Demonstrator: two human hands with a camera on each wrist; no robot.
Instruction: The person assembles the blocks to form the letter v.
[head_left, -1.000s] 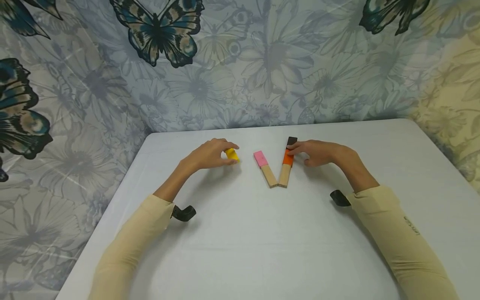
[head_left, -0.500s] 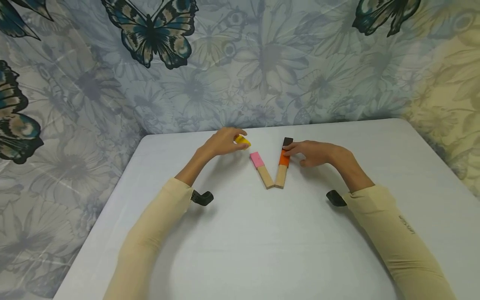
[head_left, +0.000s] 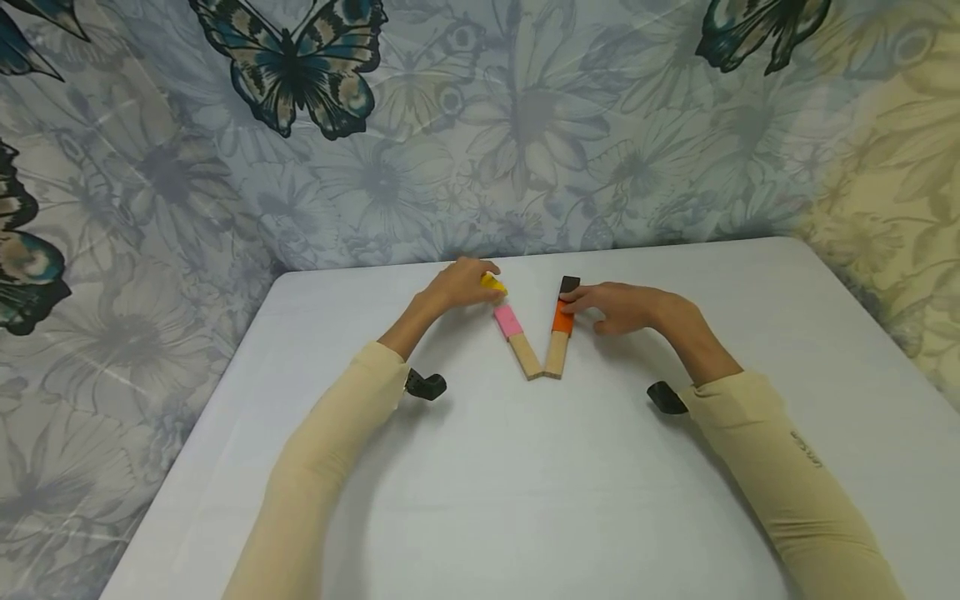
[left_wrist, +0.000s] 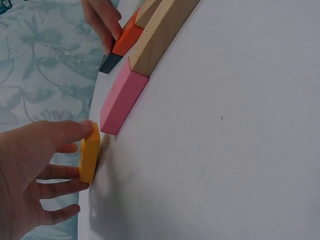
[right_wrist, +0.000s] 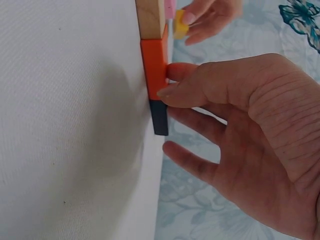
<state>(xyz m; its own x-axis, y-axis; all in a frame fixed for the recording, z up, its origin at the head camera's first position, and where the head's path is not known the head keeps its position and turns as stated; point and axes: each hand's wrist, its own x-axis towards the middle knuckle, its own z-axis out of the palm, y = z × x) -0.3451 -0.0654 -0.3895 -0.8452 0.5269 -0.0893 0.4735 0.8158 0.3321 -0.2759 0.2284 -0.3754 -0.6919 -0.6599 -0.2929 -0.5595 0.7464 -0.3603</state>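
Note:
My left hand [head_left: 461,283] pinches a small yellow block [left_wrist: 90,155] between thumb and fingers, at the far end of a pink block [head_left: 507,320]. A narrow gap shows between yellow and pink in the left wrist view. Pink continues into a plain wooden block [head_left: 525,357], forming a slanting line. The other line has a second wooden block [head_left: 556,355], an orange block [right_wrist: 156,70] and a black block [right_wrist: 160,119]. My right hand [head_left: 626,307] holds the orange block near where it meets the black one, thumb against its side. The two lines meet in a V.
The white tabletop [head_left: 510,492] surrounds the blocks. Behind the table's far edge hangs a flower-patterned cloth [head_left: 420,192] with butterflies. A dark device sticks out of each sleeve cuff [head_left: 426,385] above the table.
My left hand has carried the yellow block right and away from me to the pink block's far end. My right hand stays at the orange block. The head view has shifted slightly.

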